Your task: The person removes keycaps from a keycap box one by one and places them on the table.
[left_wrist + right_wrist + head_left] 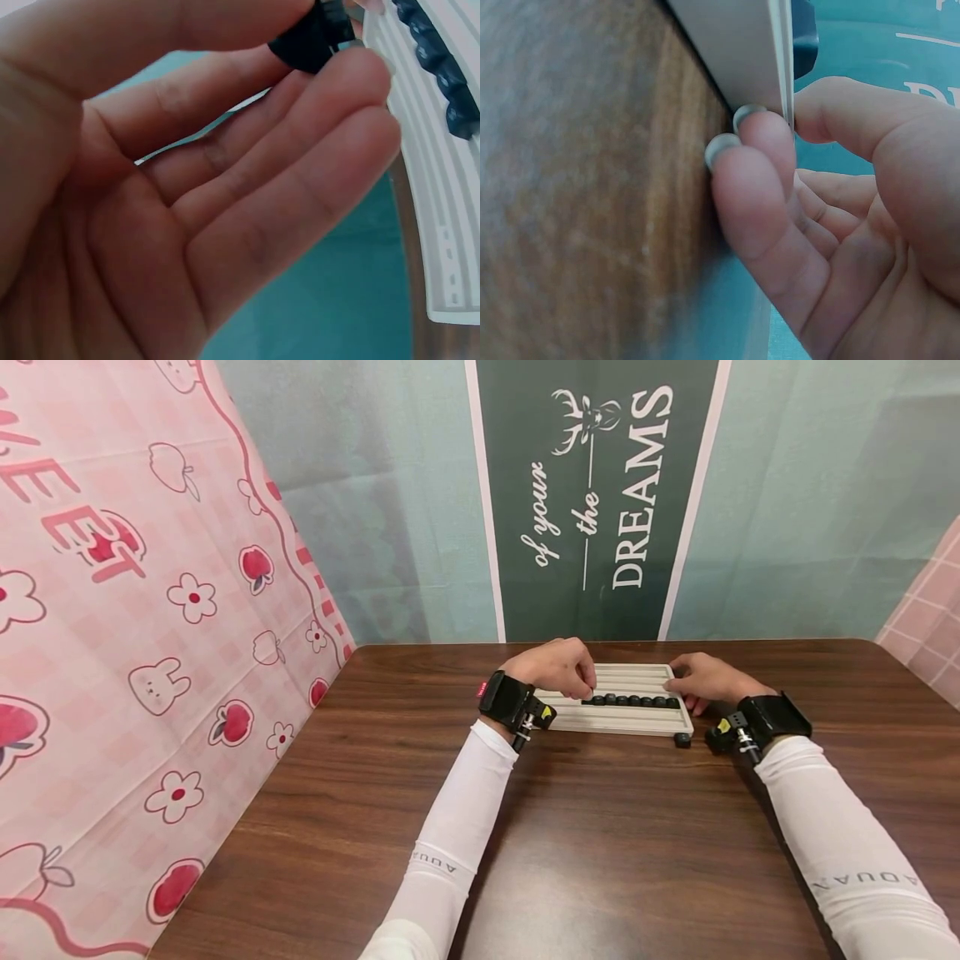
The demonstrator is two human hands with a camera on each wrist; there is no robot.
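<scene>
Head view: left hand (pixel 555 667) pinches a black piece (pixel 307 41) at a white ribbed rack (pixel 607 721)

The rack lies toward the far side of the brown wood-grain worktop (pixel 600 827), its grooves running from left to right. A row of black pieces (pixel 637 700) sits along one groove, side by side, reaching almost to the rack's right end. The left hand comes in at the other end of that row, thumb and finger narrowed on the piece; the left wrist view shows the remaining fingers loosely bent. Whether the pinched piece touches the rack cannot be told.

The right hand (pixel 708 679) holds the rack by its right edge: the right wrist view shows the thumb on one side of the rim and the fingertips (pixel 750 191) against the outer wall. A loose black piece (pixel 682 740) is just beside the rack's near right corner.

Both forearms wear white sleeves (pixel 450 827), with a black wrist device (pixel 504 700) strapped on each. Behind the worktop hangs a blue-green cloth (pixel 405 510) with a dark panel (pixel 517 418) lettered "of your the DREAMS". To the left is a pink cloth (pixel 225 672) printed with flowers, apples and a rabbit.
</scene>
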